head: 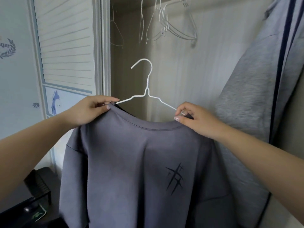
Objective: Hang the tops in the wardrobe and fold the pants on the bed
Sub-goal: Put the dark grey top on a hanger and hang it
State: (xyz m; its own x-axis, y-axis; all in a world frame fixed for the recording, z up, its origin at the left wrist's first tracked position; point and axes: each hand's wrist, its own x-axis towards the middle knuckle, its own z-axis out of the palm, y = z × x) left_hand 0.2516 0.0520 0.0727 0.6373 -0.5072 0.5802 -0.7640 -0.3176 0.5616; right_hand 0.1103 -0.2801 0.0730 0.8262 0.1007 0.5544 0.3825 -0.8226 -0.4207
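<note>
Head view: my left hand (92, 111) and right hand (195, 119) pinch shirt (139, 162) shoulders over hanger (144, 89), frame centre. Judge: level shoulders, then lift hook to rail. Spare hangers (172, 25) upper centre in wardrobe (205, 63); grey top (256, 79) hanging right; louvred door (65, 46) upper left.

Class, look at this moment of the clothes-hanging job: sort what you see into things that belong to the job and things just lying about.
Belongs to the job:
purple-grey top, held at the shoulders
white wire hanger inside its neckline
left hand and right hand, gripping top and hanger
empty hangers in the wardrobe
grey garment, hanging at right

Just lying about:
black objects, lower left
giraffe sticker
</note>
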